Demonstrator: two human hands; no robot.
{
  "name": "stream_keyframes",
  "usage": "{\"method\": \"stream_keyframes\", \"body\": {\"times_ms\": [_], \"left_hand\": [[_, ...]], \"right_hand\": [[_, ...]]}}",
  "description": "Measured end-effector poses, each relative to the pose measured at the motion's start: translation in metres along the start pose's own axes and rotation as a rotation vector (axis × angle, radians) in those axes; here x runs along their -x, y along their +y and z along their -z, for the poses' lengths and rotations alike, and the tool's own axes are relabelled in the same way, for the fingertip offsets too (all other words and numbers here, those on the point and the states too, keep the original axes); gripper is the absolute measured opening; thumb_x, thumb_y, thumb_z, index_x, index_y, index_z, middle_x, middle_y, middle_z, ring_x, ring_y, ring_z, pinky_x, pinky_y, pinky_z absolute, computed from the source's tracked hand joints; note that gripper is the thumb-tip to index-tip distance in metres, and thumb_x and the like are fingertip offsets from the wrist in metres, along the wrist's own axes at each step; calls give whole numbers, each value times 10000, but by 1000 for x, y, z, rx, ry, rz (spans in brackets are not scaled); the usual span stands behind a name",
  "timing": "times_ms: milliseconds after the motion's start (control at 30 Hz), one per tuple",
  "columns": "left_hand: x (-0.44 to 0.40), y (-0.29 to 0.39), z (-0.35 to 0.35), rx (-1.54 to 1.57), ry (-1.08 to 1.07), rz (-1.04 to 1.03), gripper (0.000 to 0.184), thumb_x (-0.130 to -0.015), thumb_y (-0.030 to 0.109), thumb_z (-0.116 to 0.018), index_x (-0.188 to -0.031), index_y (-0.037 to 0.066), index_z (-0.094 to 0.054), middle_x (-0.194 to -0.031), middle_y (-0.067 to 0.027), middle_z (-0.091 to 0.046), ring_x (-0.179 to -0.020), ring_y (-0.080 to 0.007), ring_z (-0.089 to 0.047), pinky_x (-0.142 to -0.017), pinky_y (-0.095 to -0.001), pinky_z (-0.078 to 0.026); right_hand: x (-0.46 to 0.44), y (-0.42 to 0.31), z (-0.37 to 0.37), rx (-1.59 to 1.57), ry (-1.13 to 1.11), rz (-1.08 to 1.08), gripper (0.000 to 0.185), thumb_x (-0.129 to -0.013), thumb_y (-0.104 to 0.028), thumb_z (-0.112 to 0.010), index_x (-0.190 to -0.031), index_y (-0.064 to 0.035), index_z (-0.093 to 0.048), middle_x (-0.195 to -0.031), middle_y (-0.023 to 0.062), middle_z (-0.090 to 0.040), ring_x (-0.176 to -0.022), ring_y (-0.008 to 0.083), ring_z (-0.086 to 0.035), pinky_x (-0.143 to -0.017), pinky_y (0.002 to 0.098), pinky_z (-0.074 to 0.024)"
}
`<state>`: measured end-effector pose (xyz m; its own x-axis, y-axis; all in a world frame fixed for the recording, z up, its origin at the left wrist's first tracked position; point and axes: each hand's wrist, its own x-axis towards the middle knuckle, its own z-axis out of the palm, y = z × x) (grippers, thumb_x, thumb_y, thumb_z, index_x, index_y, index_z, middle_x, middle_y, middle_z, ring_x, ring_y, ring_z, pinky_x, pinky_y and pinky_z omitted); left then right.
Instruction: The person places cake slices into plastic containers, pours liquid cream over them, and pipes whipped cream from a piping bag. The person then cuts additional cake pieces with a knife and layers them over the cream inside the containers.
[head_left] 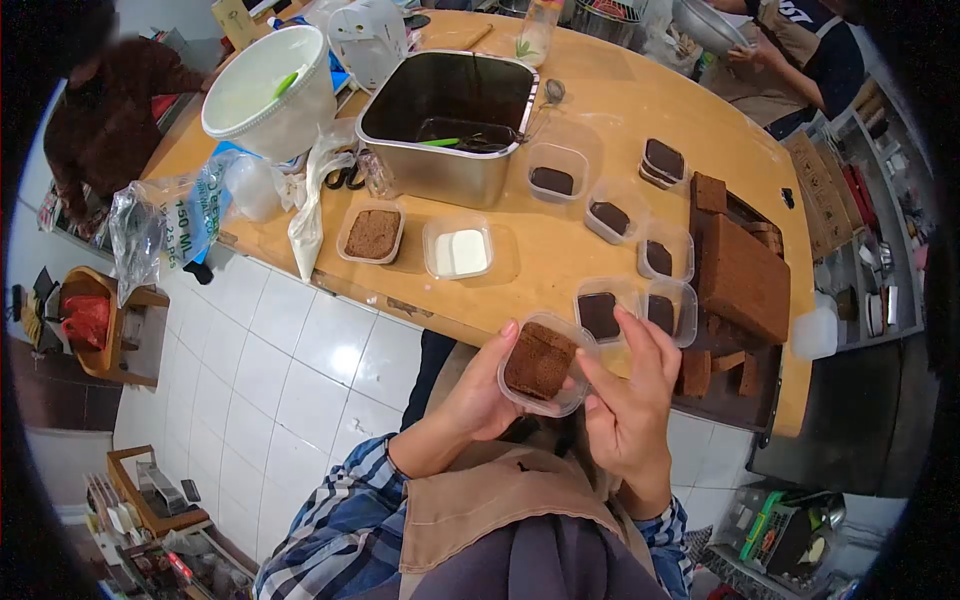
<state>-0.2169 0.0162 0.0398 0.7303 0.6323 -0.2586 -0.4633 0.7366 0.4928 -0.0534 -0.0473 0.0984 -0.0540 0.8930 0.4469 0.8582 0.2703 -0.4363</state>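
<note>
Near the table's front edge, my left hand [485, 390] is closed around a clear plastic container [560, 407] from its left side. Inside the container lies a square piece of brown cake [540, 365]. My right hand [632, 410] steadies the right side, with index finger and thumb at the rim and the other fingers raised. Just beyond it stand containers with dark chocolate layers, one of them a chocolate-filled container [598, 314]. Farther left are a container holding cake [373, 233] and a container with white cream [460, 252].
A dark tray [735, 400] with a large brown cake block [745, 275] is at right. Behind stand a metal pan [445, 180] and a white bowl [270, 130]. A piping bag [308, 215] hangs over the front edge. Other people are at the far right and left.
</note>
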Motion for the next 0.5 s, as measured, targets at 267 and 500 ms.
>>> {"method": "stream_keyframes", "body": {"times_ms": [267, 500], "left_hand": [[3, 1, -4, -53, 23, -3, 475, -962, 471, -352, -1231, 94, -454, -1101, -68, -574, -915, -183, -607, -647, -341, -563], [3, 0, -10, -99, 53, -61, 395, -981, 394, -350, -1214, 83, -425, -1075, -81, -559, -875, -184, -609, -633, -337, -567]], "right_hand": [[0, -5, 0, 113, -107, 10, 390, -647, -220, -593, -1004, -77, -658, -1369, 168, -418, -1216, 389, -344, -1004, 584, -197], [-3, -11, -1, 172, -216, -19, 351, -700, -248, -590, -991, -64, -655, -1367, 147, -416, -1214, 369, -347, -1012, 588, -176]]}}
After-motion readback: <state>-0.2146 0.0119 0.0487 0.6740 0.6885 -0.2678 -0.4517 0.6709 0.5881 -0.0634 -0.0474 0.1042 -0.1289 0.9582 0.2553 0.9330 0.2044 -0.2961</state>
